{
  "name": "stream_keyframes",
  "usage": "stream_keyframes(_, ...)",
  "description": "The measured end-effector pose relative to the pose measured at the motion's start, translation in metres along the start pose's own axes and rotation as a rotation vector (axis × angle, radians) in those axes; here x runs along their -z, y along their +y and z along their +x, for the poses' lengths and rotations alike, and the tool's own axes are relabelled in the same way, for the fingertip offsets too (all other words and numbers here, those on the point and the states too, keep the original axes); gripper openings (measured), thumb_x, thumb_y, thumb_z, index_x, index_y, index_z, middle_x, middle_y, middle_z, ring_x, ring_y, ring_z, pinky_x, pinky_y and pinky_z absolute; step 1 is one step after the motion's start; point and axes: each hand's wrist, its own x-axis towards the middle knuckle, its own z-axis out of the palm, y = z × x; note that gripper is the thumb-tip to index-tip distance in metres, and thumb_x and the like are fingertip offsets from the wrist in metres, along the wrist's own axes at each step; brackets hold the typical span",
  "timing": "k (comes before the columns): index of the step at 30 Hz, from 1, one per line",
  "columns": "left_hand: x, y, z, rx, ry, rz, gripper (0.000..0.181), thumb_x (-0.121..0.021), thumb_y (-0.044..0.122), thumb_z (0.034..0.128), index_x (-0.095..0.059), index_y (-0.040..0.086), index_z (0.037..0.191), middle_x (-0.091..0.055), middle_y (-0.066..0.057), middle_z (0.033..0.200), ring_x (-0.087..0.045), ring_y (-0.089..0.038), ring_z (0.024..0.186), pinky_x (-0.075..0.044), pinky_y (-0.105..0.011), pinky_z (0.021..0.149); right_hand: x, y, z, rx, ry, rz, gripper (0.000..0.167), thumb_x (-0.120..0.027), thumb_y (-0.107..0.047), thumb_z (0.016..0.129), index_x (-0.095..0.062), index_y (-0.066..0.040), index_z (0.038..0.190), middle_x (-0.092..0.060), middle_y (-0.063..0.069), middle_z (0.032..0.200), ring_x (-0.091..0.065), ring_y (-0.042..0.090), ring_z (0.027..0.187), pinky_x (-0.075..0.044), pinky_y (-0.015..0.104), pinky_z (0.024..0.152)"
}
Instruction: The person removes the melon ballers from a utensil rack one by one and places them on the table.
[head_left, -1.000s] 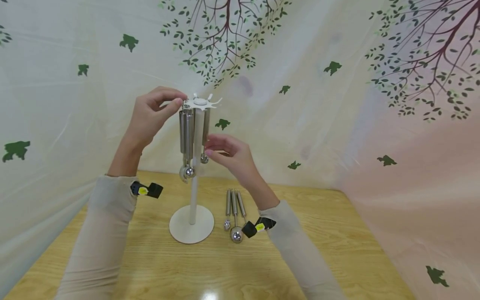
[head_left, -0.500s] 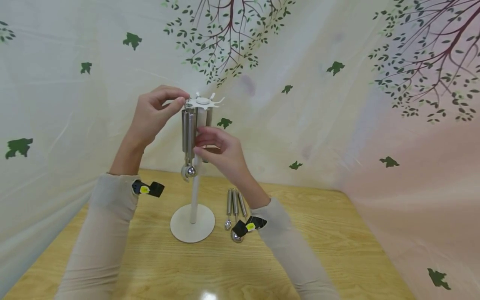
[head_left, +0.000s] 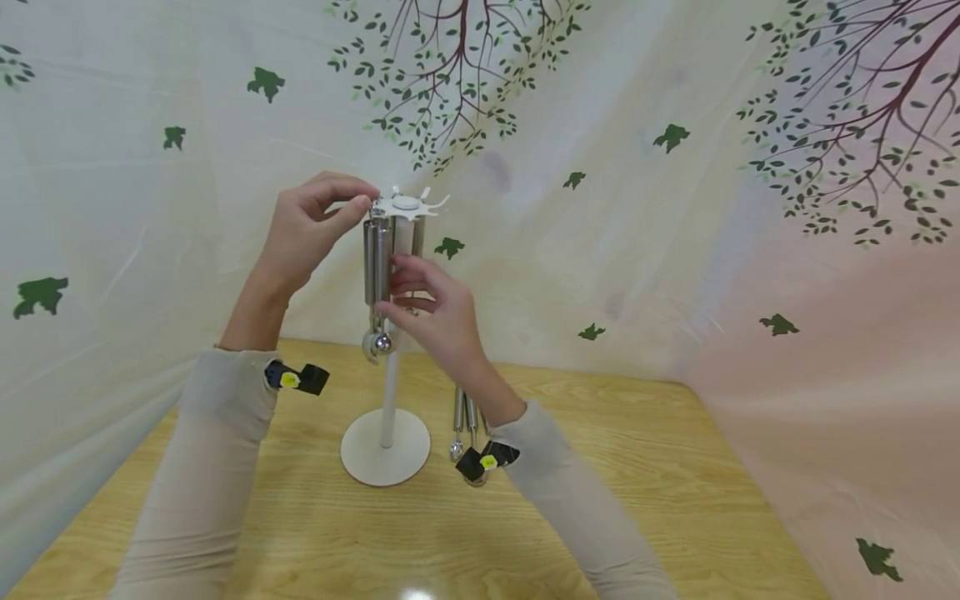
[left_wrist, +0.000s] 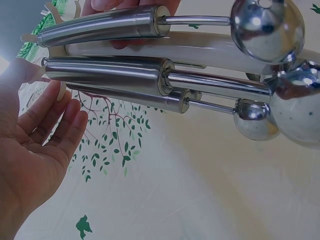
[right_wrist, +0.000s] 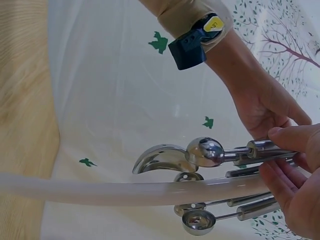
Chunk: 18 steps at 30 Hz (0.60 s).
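Observation:
The left hand pinches the top end of a hanging steel utensil at the edge of the white hook rack. Lower down, the right hand has thumb and fingers about that utensil's handle. In the left wrist view, several steel handles with round heads hang near the left hand. The right wrist view shows the right hand with its thumb on a handle, beside the white pole; a ball-shaped head and a curved blade are near.
The stand's round white base rests on the wooden table. Right of it lie more steel utensils, partly hidden by the right wrist and its black camera. Behind hangs a pale curtain with leaf prints.
The right hand has moved left, from the rear hanging utensil to the front handles, and its wrist covers more of the utensils on the table. The left hand stays at the rack.

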Motion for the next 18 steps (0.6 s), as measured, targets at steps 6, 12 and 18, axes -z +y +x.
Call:
stream_keyframes(6,-0.0002,-0.0004,0.0,-0.001,0.0,-0.001,0.02,-0.066,0.011,0.0984,-0.075,0.002,0.114,-0.068,0.002,0.113,-0.058,-0.017,0.114,-0.052,-0.028,0.107,-0.0057,0.0006,-0.002,0.035,0.032,-0.027,0.053,-0.078,0.001,0.086,-0.058,0.002,0.135,-0.068,0.021,0.117,-0.069,0.03,0.105,-0.061,0.027,0.091)
stream_keyframes(12,0.0002,-0.0004,0.0003,0.003,0.005,0.006,0.02,-0.066,0.011,0.0985,-0.075,0.003,0.114,-0.068,0.003,0.112,-0.058,-0.017,0.114,-0.052,-0.029,0.108,-0.0088,-0.0002,-0.0031,0.044,0.052,-0.017,0.053,-0.077,0.004,0.086,-0.057,0.003,0.136,-0.068,0.022,0.119,-0.07,0.032,0.105,-0.062,0.029,0.09)
stream_keyframes(18,0.0,-0.0001,0.0004,-0.007,-0.001,-0.008,0.019,-0.066,0.011,0.0985,-0.075,0.002,0.113,-0.067,0.002,0.112,-0.058,-0.017,0.114,-0.052,-0.029,0.107,-0.0097,-0.0018,-0.0036,0.035,0.052,0.013,0.054,-0.075,0.005,0.087,-0.056,0.002,0.138,-0.067,0.022,0.121,-0.069,0.033,0.106,-0.061,0.028,0.091)
